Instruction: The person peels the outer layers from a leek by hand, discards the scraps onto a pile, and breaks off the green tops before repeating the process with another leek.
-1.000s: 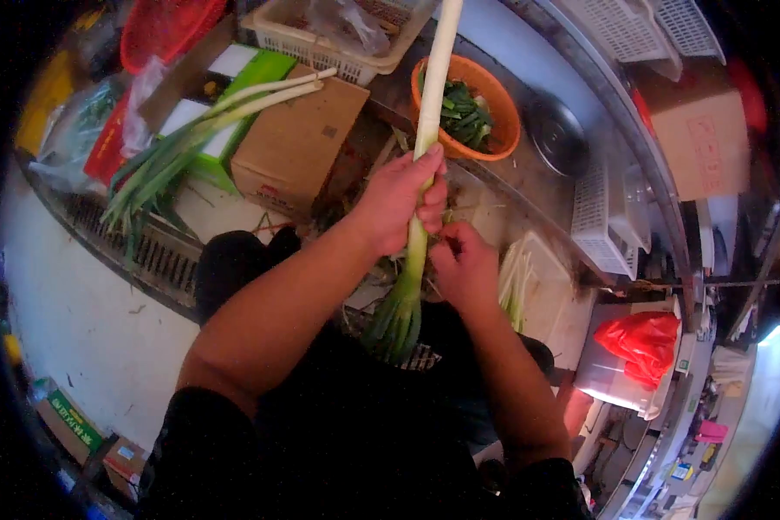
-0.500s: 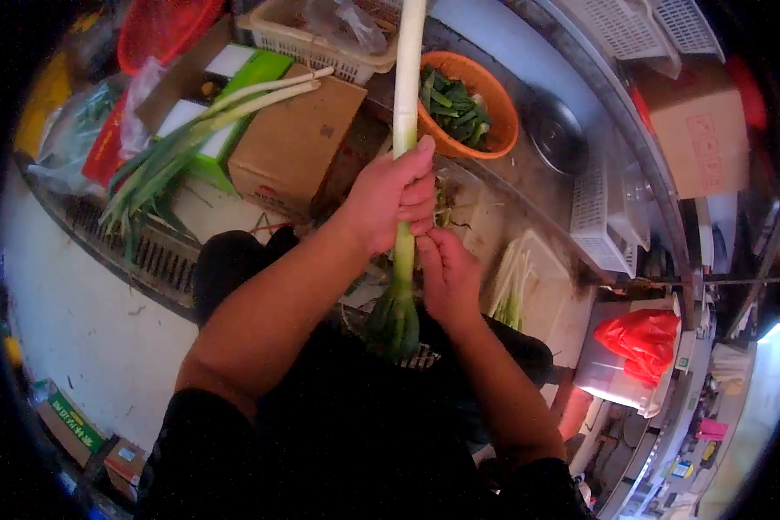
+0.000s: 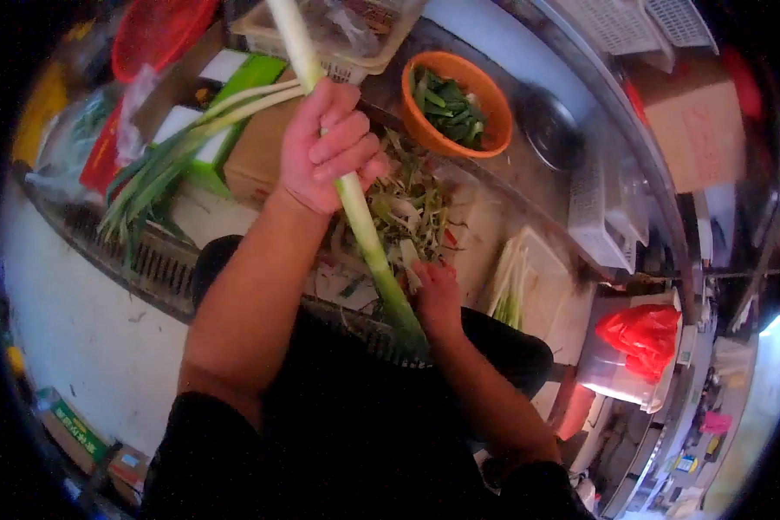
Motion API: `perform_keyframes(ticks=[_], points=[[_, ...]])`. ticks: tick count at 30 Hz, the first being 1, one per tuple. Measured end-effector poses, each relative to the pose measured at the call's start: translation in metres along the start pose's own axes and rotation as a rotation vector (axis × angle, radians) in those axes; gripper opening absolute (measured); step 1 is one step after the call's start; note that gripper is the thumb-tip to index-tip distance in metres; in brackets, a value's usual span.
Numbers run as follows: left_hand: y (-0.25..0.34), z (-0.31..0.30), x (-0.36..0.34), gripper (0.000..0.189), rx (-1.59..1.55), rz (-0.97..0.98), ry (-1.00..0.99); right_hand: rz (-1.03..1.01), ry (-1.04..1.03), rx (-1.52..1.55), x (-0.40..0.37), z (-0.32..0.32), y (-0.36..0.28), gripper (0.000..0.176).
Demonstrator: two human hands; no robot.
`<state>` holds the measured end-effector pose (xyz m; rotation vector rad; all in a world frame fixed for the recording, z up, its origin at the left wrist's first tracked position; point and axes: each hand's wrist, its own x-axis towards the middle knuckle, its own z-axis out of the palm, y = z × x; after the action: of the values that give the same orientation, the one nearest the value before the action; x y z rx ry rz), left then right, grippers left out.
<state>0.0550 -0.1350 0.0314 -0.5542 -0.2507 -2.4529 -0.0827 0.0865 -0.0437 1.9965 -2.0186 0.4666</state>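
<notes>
My left hand (image 3: 334,147) is wrapped round the pale stalk of a long leek (image 3: 368,238), which slants from the top middle down to its dark green end near my lap. Lower and to the right, my right hand (image 3: 439,299) is closed beside the leek's green part, with a small pale piece at its fingertips, perhaps a peeled strip. Beyond the leek lies a heap of leafy scraps (image 3: 412,204). More leeks (image 3: 169,156) rest across boxes at the left.
An orange basket (image 3: 414,130) of cut green leaves stands beyond the scraps. Peeled white stalks (image 3: 511,282) lie in a pale tray (image 3: 550,260) to the right. A cardboard box (image 3: 256,160) and a red basin (image 3: 156,35) are at the left.
My left hand has moved up and left with the leek, which now tilts. My right hand has come down, away from my left, and the scrap heap shows more.
</notes>
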Motion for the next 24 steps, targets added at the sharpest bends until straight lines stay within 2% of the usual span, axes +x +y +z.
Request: perform_keyframes(ticks=[1,2,3,5,6,8,10,12,14,16,18,20,21,22,23,24], points=[[0.006,0.001,-0.002,0.033,0.014,0.018,-0.1,0.646,-0.162,0.589,0.011,-0.02,-0.015,0.016],[0.005,0.0,-0.004,0.032,0.015,-0.023,-0.095,1.303,-0.33,1.17,0.015,-0.03,-0.025,0.017],[0.001,-0.002,-0.007,0.032,0.016,-0.022,-0.091,1.304,-0.334,1.172,0.0,-0.01,-0.013,0.017],[-0.011,-0.007,-0.011,0.033,0.097,-0.126,-0.015,0.949,-0.223,1.086,-0.039,0.041,0.03,0.018],[-0.014,-0.007,-0.01,0.032,0.162,-0.155,0.068,0.951,-0.217,1.086,-0.029,0.031,0.036,0.018],[-0.019,-0.005,-0.008,0.032,0.232,-0.156,0.129,1.17,-0.273,1.193,0.03,-0.008,0.041,0.021],[-0.024,-0.008,-0.007,0.031,0.295,-0.157,0.194,1.136,-0.068,1.216,0.088,-0.038,0.052,0.026],[-0.026,-0.012,-0.005,0.028,0.327,-0.124,0.221,1.099,0.425,1.879,0.125,-0.041,0.082,0.034],[-0.027,-0.011,-0.003,0.027,0.342,-0.105,0.269,1.067,0.372,1.948,0.135,-0.046,0.113,0.039],[-0.024,-0.01,-0.001,0.026,0.359,-0.07,0.328,1.035,0.292,2.021,0.136,-0.038,0.115,0.045],[-0.022,-0.013,0.001,0.025,0.361,0.013,0.411,1.069,0.186,1.749,0.111,-0.027,0.097,0.056],[-0.018,-0.015,0.003,0.024,0.355,0.08,0.451,0.987,-0.211,1.51,0.083,-0.022,0.062,0.062],[-0.017,-0.016,0.005,0.024,0.35,0.136,0.484,0.906,-0.285,1.433,0.064,-0.017,0.048,0.06],[-0.017,-0.017,0.006,0.024,0.353,0.132,0.488,0.826,-0.352,1.356,0.048,-0.012,0.035,0.059],[-0.018,-0.016,0.007,0.025,0.38,0.196,0.568,0.832,-0.348,1.361,0.037,-0.011,0.02,0.059],[-0.021,-0.016,0.008,0.026,0.405,0.256,0.647,0.672,-0.284,1.035,0.029,-0.012,0.005,0.054]])
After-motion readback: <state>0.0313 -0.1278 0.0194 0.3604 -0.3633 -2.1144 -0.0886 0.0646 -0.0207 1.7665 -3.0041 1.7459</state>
